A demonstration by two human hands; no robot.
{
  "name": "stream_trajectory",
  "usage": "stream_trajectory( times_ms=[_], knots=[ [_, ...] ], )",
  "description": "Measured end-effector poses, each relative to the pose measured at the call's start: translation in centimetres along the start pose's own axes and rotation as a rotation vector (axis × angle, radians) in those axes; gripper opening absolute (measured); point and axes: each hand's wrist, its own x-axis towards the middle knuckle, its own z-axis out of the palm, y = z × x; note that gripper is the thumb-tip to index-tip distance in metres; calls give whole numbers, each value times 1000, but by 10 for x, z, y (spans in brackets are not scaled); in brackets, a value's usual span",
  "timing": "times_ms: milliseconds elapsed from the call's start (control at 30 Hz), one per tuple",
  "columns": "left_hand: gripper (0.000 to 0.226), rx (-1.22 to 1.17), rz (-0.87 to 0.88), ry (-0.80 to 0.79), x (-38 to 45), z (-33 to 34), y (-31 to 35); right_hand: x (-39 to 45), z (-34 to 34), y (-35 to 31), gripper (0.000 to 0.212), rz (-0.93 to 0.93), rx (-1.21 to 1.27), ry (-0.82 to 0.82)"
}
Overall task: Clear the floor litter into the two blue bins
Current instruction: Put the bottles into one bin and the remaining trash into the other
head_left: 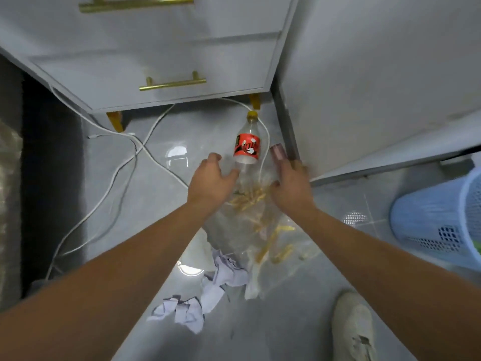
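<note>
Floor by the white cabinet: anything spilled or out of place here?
Yes. A plastic bottle lies on its side, a clear bag of yellowish strips sprawls on the tiles, crumpled paper is scattered nearer the camera, and white cables trail loose.

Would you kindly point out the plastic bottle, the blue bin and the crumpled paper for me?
plastic bottle [246, 148]: head view, on its red label.
blue bin [432, 220]: head view, on its mesh side wall.
crumpled paper [229, 269]: head view, on the upper wad.
</note>
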Motion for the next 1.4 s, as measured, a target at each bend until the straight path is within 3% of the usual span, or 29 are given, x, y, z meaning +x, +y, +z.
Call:
stream_trajectory(
  times_ms=[200, 433, 633, 700, 833, 900, 1033, 1100, 1300, 1400],
  knots=[
    [79, -37, -100, -1, 79, 61, 27, 52, 34, 22, 69, -68, -63, 36],
    [85, -86, -153, -21, 102, 96, 12, 58, 62, 42, 41, -127, -124, 63],
    [64, -193, -137, 39, 31, 48, 16, 14, 34, 33, 34, -190, -108, 164],
    [62, -242, -97, 28, -12, 19, 19, -21, 10, 25, 32, -89, 86, 122],
    [70, -306, 31, -172, -104, -35, 43, -96, -56, 18, 31, 121, 382, 18],
    [74, -303, 103, -280, -143, -51, 66, -131, -96, 22, 30, 175, 421, 36],
    [78, -288, 226, -478, -204, -51, 134, -189, -171, 55, 48, 328, 471, 101],
    [81, -270, 322, -528, -222, -38, 178, -210, -204, 82, 44, 363, 460, 199],
    [69, -382, 529, -529, -225, 46, 317, -220, -271, 201, 17, 547, 450, 482],
    [70, -366, 612, -461, -211, 109, 365, -200, -280, 268, 16, 598, 386, 442]
  ],
)
